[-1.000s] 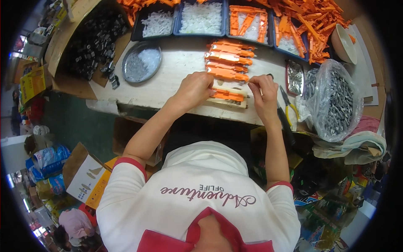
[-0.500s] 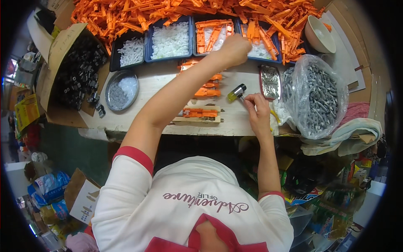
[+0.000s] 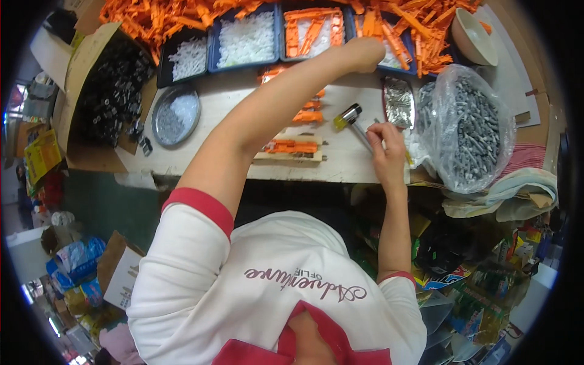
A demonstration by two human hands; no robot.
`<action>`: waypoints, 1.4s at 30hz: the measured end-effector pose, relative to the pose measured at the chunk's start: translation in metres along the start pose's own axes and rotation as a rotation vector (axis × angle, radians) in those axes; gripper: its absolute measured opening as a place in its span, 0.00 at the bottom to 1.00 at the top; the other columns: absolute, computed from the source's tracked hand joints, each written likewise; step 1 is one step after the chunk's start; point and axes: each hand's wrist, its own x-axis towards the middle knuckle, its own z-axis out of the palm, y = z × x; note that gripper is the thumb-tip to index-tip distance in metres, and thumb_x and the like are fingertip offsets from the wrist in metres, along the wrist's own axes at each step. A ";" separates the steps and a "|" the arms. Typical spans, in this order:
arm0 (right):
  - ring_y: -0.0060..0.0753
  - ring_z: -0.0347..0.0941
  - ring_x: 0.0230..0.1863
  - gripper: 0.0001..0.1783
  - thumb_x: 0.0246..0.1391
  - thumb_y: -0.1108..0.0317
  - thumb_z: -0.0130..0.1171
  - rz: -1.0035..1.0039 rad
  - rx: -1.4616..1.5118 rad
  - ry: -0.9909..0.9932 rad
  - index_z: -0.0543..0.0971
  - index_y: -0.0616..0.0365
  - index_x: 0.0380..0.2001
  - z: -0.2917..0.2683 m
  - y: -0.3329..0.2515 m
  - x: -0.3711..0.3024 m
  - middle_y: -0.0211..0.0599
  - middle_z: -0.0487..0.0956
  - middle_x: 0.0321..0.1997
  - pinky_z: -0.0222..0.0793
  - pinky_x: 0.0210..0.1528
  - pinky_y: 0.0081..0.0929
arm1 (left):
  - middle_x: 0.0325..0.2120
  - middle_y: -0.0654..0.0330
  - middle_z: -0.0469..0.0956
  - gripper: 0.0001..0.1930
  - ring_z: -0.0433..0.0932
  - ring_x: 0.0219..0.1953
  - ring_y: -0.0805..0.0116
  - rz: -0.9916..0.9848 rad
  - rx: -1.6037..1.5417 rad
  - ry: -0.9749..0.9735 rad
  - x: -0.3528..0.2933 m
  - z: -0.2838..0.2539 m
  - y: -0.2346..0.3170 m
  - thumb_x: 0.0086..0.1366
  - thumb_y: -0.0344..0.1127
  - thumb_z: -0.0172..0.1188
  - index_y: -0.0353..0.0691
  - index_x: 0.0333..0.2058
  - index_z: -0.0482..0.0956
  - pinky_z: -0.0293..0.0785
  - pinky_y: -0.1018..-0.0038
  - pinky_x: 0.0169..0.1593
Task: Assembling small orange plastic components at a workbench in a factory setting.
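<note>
On the bench [image 3: 228, 121], clocked from the block [image 3: 304, 157], an orange heap [image 3: 164, 21] at twelve o'clock looks unused. A blue tray [image 3: 404, 71] at one has the left hand [image 3: 367, 55] over it, grip hidden. Nearer, at twelve, the orange row [image 3: 309, 115] seems further along. The right hand [image 3: 387, 143], at three, curls by a mallet [image 3: 348, 117]; its hold I cannot tell. The block's part [image 3: 292, 146] looks midway.

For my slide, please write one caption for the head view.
Left hand over a tray of white and orange parts, right hand beside a yellow-ended tool.

Orange pts [image 3: 164, 21], blue trays [image 3: 243, 66], wht bits [image 3: 246, 38], yel/blk mallet hd [image 3: 348, 117], grey pcs [image 3: 477, 131], red-trim wht shirt [image 3: 274, 252]
</note>
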 end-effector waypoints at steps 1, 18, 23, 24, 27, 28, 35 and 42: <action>0.33 0.66 0.29 0.02 0.48 0.75 0.55 0.018 0.005 -0.010 0.73 0.61 0.27 -0.001 0.000 0.001 0.35 0.71 0.26 0.59 0.34 0.25 | 0.25 0.51 0.78 0.07 0.77 0.31 0.52 -0.006 -0.058 -0.043 0.008 -0.001 -0.005 0.43 0.27 0.56 0.37 0.23 0.81 0.72 0.63 0.33; 0.31 0.66 0.29 0.02 0.48 0.76 0.54 0.060 0.034 -0.019 0.72 0.62 0.27 -0.002 -0.003 -0.002 0.34 0.70 0.25 0.60 0.34 0.25 | 0.29 0.52 0.79 0.09 0.77 0.32 0.58 -0.370 -0.237 0.051 -0.049 -0.046 -0.049 0.47 0.31 0.62 0.38 0.31 0.81 0.73 0.69 0.36; 0.32 0.66 0.28 0.03 0.48 0.76 0.55 -0.029 0.021 -0.026 0.72 0.62 0.27 0.010 -0.009 0.005 0.36 0.70 0.25 0.60 0.34 0.25 | 0.29 0.48 0.77 0.08 0.77 0.36 0.53 -0.291 -0.062 -0.013 -0.062 -0.030 -0.050 0.48 0.26 0.56 0.38 0.29 0.79 0.73 0.62 0.37; 0.33 0.66 0.28 0.03 0.47 0.76 0.55 -0.053 0.009 -0.029 0.72 0.62 0.27 0.012 -0.012 0.006 0.36 0.70 0.25 0.60 0.34 0.25 | 0.30 0.47 0.77 0.08 0.77 0.36 0.52 -0.334 0.005 -0.066 -0.061 -0.032 -0.044 0.48 0.25 0.55 0.36 0.29 0.79 0.73 0.61 0.37; 0.37 0.66 0.29 0.02 0.47 0.74 0.54 -0.053 0.026 -0.029 0.71 0.59 0.25 0.011 -0.016 0.008 0.35 0.70 0.25 0.55 0.35 0.29 | 0.31 0.45 0.76 0.07 0.76 0.37 0.48 -0.328 0.078 -0.102 -0.061 -0.032 -0.041 0.47 0.24 0.54 0.32 0.28 0.77 0.73 0.60 0.38; 0.37 0.66 0.29 0.02 0.47 0.74 0.54 -0.058 0.025 -0.028 0.71 0.59 0.25 0.011 -0.016 0.008 0.35 0.70 0.25 0.55 0.35 0.29 | 0.31 0.45 0.76 0.07 0.76 0.36 0.48 -0.303 0.074 -0.099 -0.062 -0.029 -0.043 0.47 0.24 0.54 0.32 0.28 0.77 0.73 0.60 0.38; 0.38 0.66 0.29 0.02 0.47 0.74 0.54 -0.028 0.033 -0.017 0.72 0.59 0.26 0.008 -0.012 0.005 0.35 0.70 0.25 0.55 0.35 0.29 | 0.28 0.41 0.75 0.06 0.76 0.34 0.47 -0.345 -0.144 -0.156 -0.067 -0.040 -0.051 0.47 0.22 0.51 0.31 0.25 0.77 0.71 0.62 0.37; 0.38 0.67 0.30 0.02 0.47 0.74 0.54 -0.036 0.036 -0.036 0.72 0.59 0.26 0.014 -0.016 0.009 0.35 0.71 0.26 0.55 0.35 0.29 | 0.25 0.41 0.74 0.06 0.75 0.30 0.48 -0.235 -0.201 -0.309 -0.076 -0.057 -0.048 0.46 0.21 0.49 0.28 0.23 0.75 0.69 0.63 0.33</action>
